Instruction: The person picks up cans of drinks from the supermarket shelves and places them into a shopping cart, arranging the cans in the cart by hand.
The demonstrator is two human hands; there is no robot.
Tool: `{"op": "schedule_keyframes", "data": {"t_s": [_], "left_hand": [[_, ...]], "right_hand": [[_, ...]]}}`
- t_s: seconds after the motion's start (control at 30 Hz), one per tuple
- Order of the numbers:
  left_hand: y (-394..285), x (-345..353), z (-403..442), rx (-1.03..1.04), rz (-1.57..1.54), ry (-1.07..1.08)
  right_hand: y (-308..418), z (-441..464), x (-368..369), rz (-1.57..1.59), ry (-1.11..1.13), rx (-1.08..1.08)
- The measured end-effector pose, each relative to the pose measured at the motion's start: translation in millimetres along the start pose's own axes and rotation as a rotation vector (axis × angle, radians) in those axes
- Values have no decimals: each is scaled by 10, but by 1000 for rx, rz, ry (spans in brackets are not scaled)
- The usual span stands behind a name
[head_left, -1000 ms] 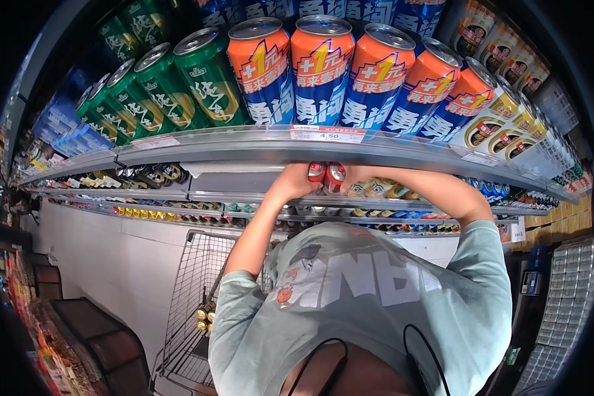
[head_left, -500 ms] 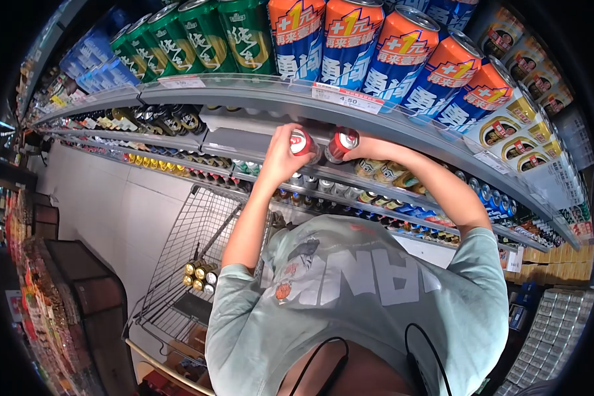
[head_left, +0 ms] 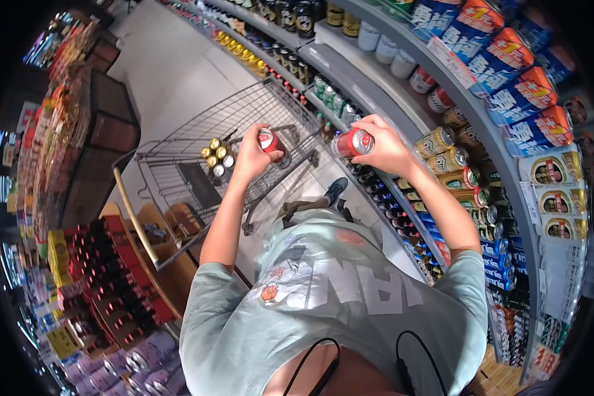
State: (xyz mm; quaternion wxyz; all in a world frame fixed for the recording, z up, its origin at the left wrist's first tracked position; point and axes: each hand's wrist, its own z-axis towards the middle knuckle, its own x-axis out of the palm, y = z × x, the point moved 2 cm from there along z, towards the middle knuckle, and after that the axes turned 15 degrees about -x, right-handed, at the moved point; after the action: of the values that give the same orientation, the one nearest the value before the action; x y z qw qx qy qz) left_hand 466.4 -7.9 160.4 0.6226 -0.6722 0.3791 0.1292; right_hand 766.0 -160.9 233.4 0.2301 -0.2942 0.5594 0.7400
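Note:
My left hand (head_left: 249, 156) is wrapped round a red drink can (head_left: 280, 154), its top turned toward me, over the near side of the shopping cart (head_left: 171, 146). In my right hand (head_left: 388, 149) is a second red can (head_left: 343, 144), tilted, its silver lid facing right. The right hand is in front of the shelf, apart from it. Both cans are in the air, with a gap between them. Several gold- and silver-topped cans (head_left: 213, 156) stand together in the cart's wire basket.
Store shelves (head_left: 369, 92) curve along the right, stocked with cans, including blue-and-orange tall cans (head_left: 501, 66) and yellow-and-white cans (head_left: 435, 142). Dark-bottle displays (head_left: 115, 284) stand at lower left. The cart handle (head_left: 135, 218) is on the left, and a shoe (head_left: 336, 189) shows on the floor.
Both hands have brought their red cans away from the shelf, and the gap between them has widened. My view has turned left toward the cart, which now appears higher in the frame.

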Motion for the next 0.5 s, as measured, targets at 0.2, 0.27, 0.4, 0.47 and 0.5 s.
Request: {"op": "schedule_keyframes", "data": {"t_s": [0.2, 0.27, 0.4, 0.47, 0.5], "left_hand": [[1102, -695, -675, -206, -13, -114], [1475, -806, -767, -192, 18, -171], [1733, -1017, -867, -336, 99, -152], [1915, -1040, -797, -307, 108, -160], [1991, -1046, -755, -269, 125, -168]], "right_hand": [[222, 180, 823, 74, 30, -148], [314, 253, 1009, 103, 15, -204], [530, 493, 1247, 150, 31, -200], [582, 686, 1359, 163, 41, -222], [568, 798, 1445, 159, 59, -227]]}}
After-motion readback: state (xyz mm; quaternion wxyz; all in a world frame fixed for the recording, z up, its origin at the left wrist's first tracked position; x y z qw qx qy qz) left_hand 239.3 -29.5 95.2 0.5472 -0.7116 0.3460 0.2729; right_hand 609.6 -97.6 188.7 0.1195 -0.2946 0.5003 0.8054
